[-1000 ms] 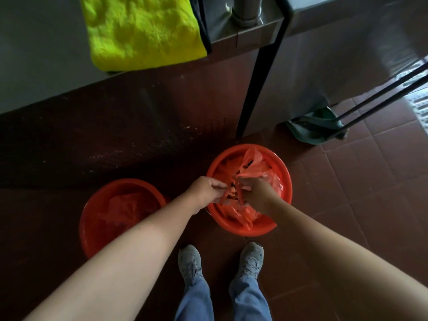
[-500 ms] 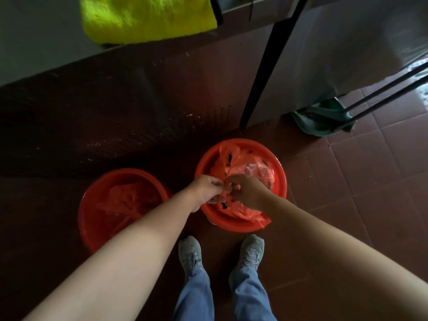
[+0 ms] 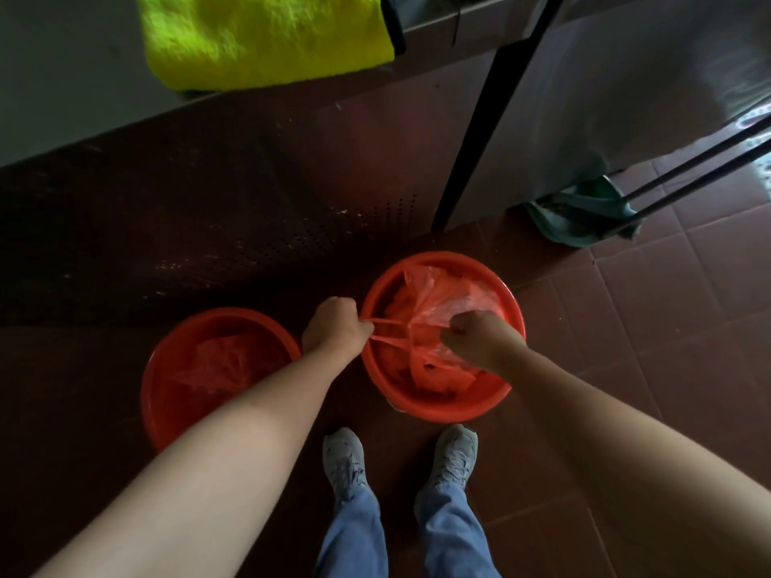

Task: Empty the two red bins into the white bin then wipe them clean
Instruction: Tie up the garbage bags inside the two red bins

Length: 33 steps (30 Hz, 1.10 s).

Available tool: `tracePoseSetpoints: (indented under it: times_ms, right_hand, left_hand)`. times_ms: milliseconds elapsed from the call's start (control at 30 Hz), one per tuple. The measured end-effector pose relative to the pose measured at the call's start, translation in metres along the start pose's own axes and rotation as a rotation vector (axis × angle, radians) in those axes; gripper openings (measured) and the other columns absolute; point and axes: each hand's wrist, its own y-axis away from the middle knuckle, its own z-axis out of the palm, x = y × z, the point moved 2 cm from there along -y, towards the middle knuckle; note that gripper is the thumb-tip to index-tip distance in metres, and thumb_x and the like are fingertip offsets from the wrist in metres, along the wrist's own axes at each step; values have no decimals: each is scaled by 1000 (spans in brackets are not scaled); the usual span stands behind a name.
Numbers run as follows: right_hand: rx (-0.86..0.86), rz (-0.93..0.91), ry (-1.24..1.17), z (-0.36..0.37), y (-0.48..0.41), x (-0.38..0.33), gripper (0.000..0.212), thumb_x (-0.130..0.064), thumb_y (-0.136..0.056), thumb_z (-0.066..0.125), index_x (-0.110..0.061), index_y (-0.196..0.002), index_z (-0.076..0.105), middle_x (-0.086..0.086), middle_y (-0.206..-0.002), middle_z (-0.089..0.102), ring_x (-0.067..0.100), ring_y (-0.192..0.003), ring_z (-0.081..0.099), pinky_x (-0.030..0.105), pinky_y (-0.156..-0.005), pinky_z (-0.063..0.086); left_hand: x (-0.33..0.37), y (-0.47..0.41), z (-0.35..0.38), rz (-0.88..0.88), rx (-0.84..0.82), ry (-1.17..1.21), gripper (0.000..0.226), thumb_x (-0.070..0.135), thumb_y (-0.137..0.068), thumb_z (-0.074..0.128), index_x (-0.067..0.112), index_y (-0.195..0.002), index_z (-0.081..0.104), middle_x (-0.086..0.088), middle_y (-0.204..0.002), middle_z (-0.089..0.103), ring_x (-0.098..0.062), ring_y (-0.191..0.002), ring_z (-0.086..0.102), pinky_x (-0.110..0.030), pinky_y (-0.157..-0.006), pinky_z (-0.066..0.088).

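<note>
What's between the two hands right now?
Head view: taut strips of the red bag, stretched between left hand and right hand, over the right bin.

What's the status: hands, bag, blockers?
Left hand and right hand each pinch a handle of the red bag, stretched taut. Bag sits in right red bin. Nothing blocking.

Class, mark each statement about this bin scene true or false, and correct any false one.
1. Both the left hand and the right hand grip the red bag in the right bin. True.
2. The yellow cloth is stuffed inside the right bin. False: it hangs over the counter above the bins.
3. The left bin holds a red liner. True.
4. The person stands barefoot. False: grey shoes show just below the right bin.
</note>
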Motion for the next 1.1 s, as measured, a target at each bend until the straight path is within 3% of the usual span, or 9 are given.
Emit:
tracePoseSetpoints:
  times_ms: [67,167,367,467,700,767,867,967,1100]
  right_hand:
    - [10,41,-13,-3,2,10,22,-44,-96,49,-27,-87,60,-4,-93,61,20,-88,57,31,-75,48]
    - [27,177,-192,-4,6,31,26,-39,-96,54,-21,-82,65,-2,-83,63,23,-83,62,30,-72,49]
    - [159,671,-981,13,14,64,22,-22,-86,66,-9,-69,64,7,-61,54,23,-52,52,29,-47,42]
    - [232,797,-1203,25,11,62,19,-16,-85,63,-10,-68,58,5,-55,46,19,-44,41,26,-46,35]
    - [221,710,-1296,11,9,56,14,-21,-89,65,-15,-76,61,1,-69,53,17,-61,51,29,-59,45]
    - [233,647,-1391,6,12,52,9,-19,-90,65,-13,-83,65,1,-73,58,16,-65,56,29,-58,47]
    - [256,549,-1544,-4,18,41,7,-9,-89,63,-4,-86,65,7,-76,62,17,-67,64,27,-57,55]
    - [229,405,-1662,-11,22,21,5,0,-84,63,5,-87,63,15,-80,63,24,-77,67,35,-76,63]
    - [129,204,-1578,-19,28,-11,18,3,-87,51,1,-74,64,13,-71,66,22,-72,66,36,-84,57]
  left_hand:
    - [-7,-3,0,-68,-8,-23,24,37,-82,70,15,-89,69,-8,-93,70,-32,-89,69,-35,-73,56]
    - [-22,-6,-1,-179,-30,7,24,39,-83,71,16,-91,69,-7,-94,70,-30,-92,69,-39,-79,59]
    - [-45,-11,3,-281,-48,77,28,40,-87,70,13,-91,70,-10,-91,71,-32,-90,69,-36,-74,56]
    - [-45,-11,8,-278,-20,132,24,41,-89,67,17,-89,69,-5,-89,69,-30,-89,68,-34,-71,50]
    - [-37,-11,4,-145,-27,234,20,28,-91,63,26,-72,67,5,-70,67,-14,-67,64,-24,-53,41]
    - [-29,-8,1,-87,-44,319,18,22,-89,65,22,-71,70,4,-67,66,-13,-65,63,-24,-54,42]
    - [-9,0,-5,-18,-70,579,13,15,-86,70,16,-74,74,3,-68,70,-9,-66,65,-23,-64,50]
    - [14,12,-12,-16,-165,914,15,1,-88,67,8,-77,74,-2,-72,72,-7,-69,68,-17,-67,53]
    - [31,27,-22,-69,-394,1188,19,-5,-90,53,3,-81,69,-7,-82,74,-15,-71,70,-23,-69,57]
